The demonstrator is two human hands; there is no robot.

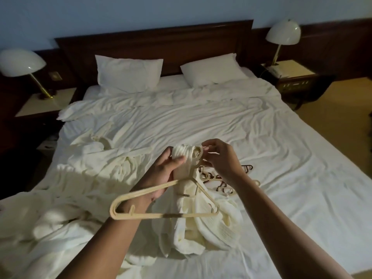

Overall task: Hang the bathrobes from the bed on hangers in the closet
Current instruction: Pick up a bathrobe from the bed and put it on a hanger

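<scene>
A cream bathrobe hangs bunched over the bed, draped on a cream plastic hanger. My left hand grips the bunched collar of the robe just under the hanger's hook. My right hand pinches the robe fabric at the hook. More cream bathrobes lie crumpled on the left side of the bed. Several spare hangers, cream and dark, lie on the sheet behind my right wrist.
Two white pillows lean on the dark headboard. A nightstand with a dome lamp stands on the left, and another lamp on the right. Tan floor runs along the bed's right side.
</scene>
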